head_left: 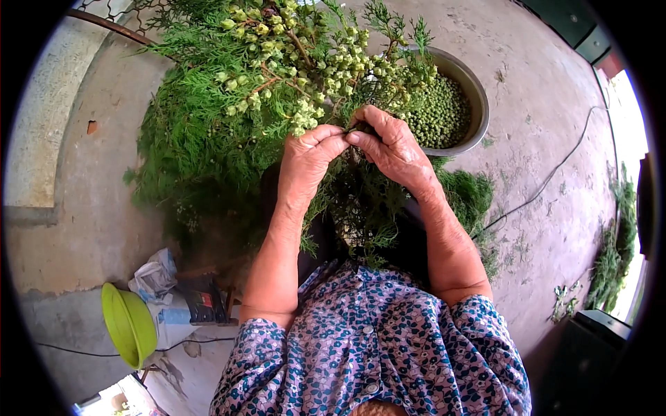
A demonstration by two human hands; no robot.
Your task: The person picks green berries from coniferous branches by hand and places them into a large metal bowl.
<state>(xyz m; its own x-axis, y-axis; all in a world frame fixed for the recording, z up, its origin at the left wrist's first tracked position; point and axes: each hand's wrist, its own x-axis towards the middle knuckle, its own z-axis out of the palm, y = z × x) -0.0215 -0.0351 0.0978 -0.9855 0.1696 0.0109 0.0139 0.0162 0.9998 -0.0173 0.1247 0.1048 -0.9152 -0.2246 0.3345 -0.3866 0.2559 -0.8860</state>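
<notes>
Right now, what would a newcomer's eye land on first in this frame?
At centre, the left hand and right hand meet fingertip to fingertip on a sprig of the green branch, thick with pale green cones, that fills the upper middle. Just right of the hands stands a metal bowl full of small green cones. A lime-green plastic bowl lies at lower left on the concrete floor.
</notes>
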